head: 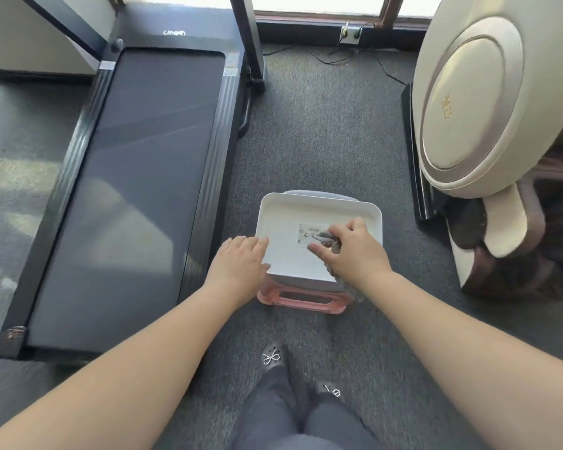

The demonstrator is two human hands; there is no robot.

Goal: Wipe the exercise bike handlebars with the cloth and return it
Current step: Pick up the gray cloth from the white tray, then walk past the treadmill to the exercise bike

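A white tray (280,209) rests on a pink stool (301,300) on the carpet in front of me. My right hand (355,251) is over the tray's right side, shut on a grey cloth (329,240); part of the cloth hangs below my wrist at the tray's near right corner. My left hand (241,261) lies flat on the tray's left rim with its fingers together, holding nothing. A small picture label sits in the tray's middle, partly hidden by the cloth. No exercise bike handlebars are in view.
A black treadmill (127,190) lies on the left. A beige massage chair (488,118) stands on the right. A wall socket with cables (350,35) is at the back under the window. My feet in grey clogs (273,357) are on the grey carpet below.
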